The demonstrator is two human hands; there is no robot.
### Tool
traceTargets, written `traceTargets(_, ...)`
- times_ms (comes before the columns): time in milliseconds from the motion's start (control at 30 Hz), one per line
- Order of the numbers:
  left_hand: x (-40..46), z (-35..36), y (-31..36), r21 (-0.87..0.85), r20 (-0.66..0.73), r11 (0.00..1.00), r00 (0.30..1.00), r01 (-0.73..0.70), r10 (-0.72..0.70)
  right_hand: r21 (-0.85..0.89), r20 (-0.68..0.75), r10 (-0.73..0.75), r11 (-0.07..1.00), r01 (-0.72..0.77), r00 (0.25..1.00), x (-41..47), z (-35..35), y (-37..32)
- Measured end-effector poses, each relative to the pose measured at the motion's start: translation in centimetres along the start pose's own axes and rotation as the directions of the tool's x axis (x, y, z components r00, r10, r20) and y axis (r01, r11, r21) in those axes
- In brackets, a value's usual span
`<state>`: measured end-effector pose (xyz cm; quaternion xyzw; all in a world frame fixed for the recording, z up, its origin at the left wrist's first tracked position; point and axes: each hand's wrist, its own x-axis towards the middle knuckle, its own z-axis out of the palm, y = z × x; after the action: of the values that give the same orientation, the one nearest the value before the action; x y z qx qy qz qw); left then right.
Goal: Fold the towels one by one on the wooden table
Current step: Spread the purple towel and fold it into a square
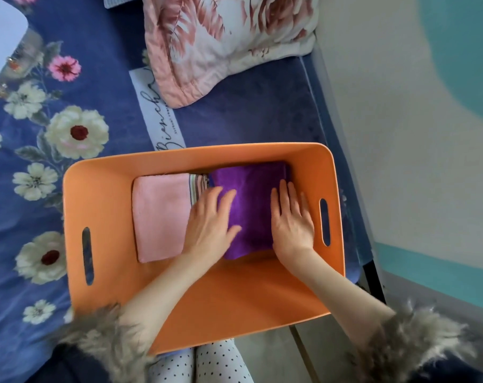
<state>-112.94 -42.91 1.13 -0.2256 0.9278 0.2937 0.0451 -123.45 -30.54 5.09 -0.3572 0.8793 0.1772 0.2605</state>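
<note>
On my far left the bed [27,217] lies under a blue flowered cover, and the orange bin [102,205] sits on it, close to my body. Its left wall has a slot handle [87,255], well to the left of my left grip.

Inside the bin, just left of my left grip [207,225], a folded pink towel [160,217] lies flat on the floor of the bin. A striped cloth [198,183] shows as a narrow edge between the pink towel and the purple one, just above my left fingertips; I cannot tell how much of it lies underneath.

My left grip is spread flat, fingers straight, pressing on the left edge of the folded purple towel [251,205], with the heel of the hand over the pink towel's right edge. The purple towel lies between my two grips, flat in the right half of the bin, its far edge against the back wall.

My right grip [291,217] is likewise spread flat, fingers straight and close together, pressing the purple towel's right edge. Just right of it is the bin's other slot handle [325,222].

Beyond the bin, above both grips, a pink-and-white flowered pillow [221,42] rests on the bed. Fur cuffs [104,333] trim both my sleeves near the lower edge.
</note>
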Motion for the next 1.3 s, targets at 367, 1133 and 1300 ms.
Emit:
traceTargets(367, 3.4, 2.8, -2.5, 0.394, 0.435, 0.897, 0.901, -0.199, 0.009, -0.473, 0.238, -0.027, 0.87, 0.141, 0.971, 5.3, 3.0, 1.2)
traceTargets(1133, -2.5, -17.1, 6.5, 0.215, 0.132, 0.943, 0.965, -0.253, 0.228, 0.113, -0.519, 0.123, 0.991, -0.074, 0.846, -12.0, -9.0, 2.7)
traceTargets(1300, -6.4, -20.0, 13.6, 0.203, 0.079, 0.853, 0.876, -0.481, 0.476, 0.23, -0.652, 0.37, 0.928, -0.292, 0.662, -22.1, -11.2, 4.1)
